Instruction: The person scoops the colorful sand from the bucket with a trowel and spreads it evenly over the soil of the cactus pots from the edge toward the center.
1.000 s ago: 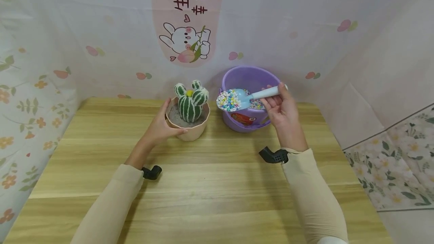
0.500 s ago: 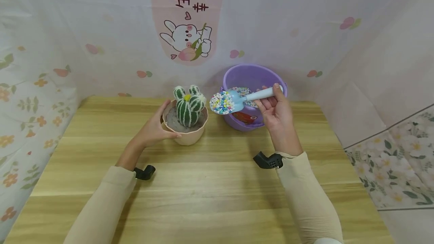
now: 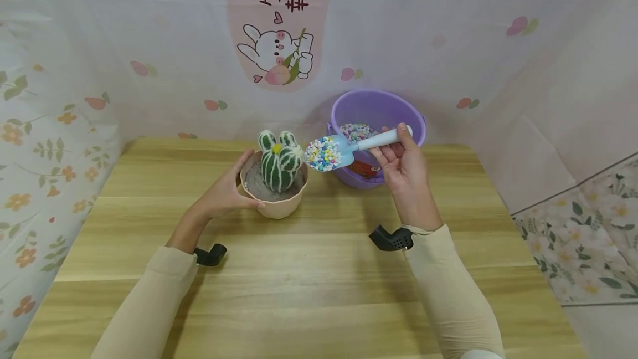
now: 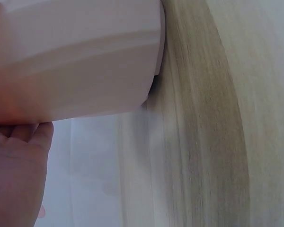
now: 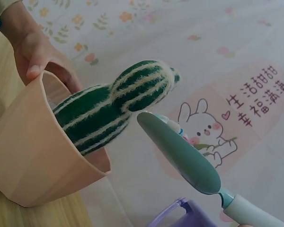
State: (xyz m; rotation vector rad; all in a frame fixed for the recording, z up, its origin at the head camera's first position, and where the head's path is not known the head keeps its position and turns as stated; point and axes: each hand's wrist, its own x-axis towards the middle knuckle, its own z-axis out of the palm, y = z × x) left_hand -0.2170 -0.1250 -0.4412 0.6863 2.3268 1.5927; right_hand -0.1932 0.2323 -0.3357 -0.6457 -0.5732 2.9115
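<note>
A green knitted-looking cactus (image 3: 278, 173) with white stripes stands in grey soil inside a peach flowerpot (image 3: 280, 208). My left hand (image 3: 223, 194) grips the pot from its left side, thumb at the front of the rim and fingers behind. The left wrist view shows the pot wall (image 4: 85, 66) close up. In my right hand (image 3: 407, 173) is the white handle of a light-blue hand trowel (image 3: 347, 149), its blade heaped with small coloured pebbles (image 3: 322, 154). The trowel tip is right beside the cactus, above the pot's right rim; the right wrist view shows the blade's underside (image 5: 184, 156).
Behind the trowel stands a purple bucket (image 3: 376, 105) with more coloured pebbles (image 3: 356, 131) at its bottom. A printed cloth (image 3: 413, 43) hangs along the back of the wooden table (image 3: 299, 292), with further patterned cloth at both sides.
The pebble-laden trowel has moved left, from over the bucket to beside the cactus. The pot has shifted a little nearer to me with the left hand on it.
</note>
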